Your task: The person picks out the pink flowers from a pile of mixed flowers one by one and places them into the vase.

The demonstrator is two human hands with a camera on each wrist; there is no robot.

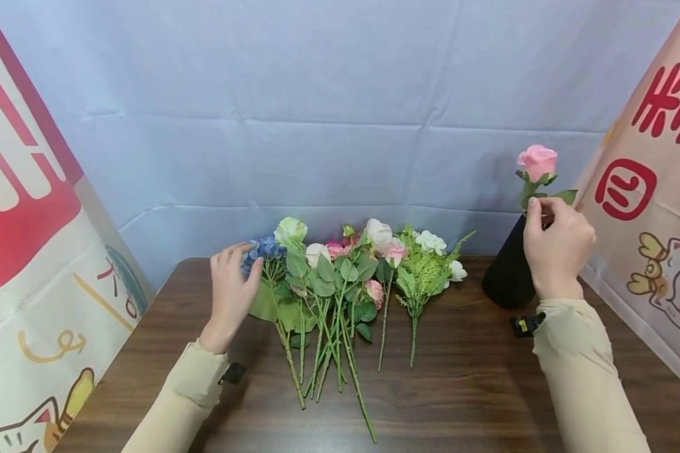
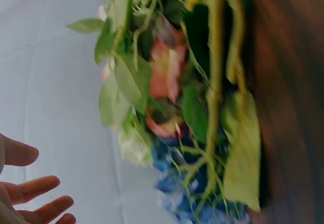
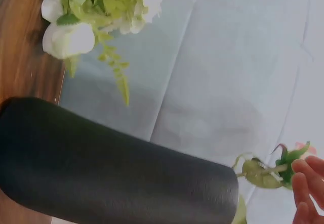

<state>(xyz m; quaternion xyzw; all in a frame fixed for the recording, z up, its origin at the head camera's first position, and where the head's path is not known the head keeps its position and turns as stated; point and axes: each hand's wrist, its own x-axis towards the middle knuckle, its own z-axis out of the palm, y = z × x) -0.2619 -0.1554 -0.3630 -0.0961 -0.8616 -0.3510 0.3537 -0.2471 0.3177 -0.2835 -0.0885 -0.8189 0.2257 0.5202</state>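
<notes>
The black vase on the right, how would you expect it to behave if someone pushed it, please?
The black vase may tip, being taller than wide, though its broader base could steady it. Its rounded side suggests it might roll once toppled.

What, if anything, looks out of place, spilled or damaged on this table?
Nothing stands out. The black vase stands upright with one pink rose in it, and the other flowers lie together, some stems crossed; no spill or damage shows.

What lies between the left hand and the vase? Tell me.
The head view shows the loose flowers spread on the table between the left hand and the vase.
</notes>
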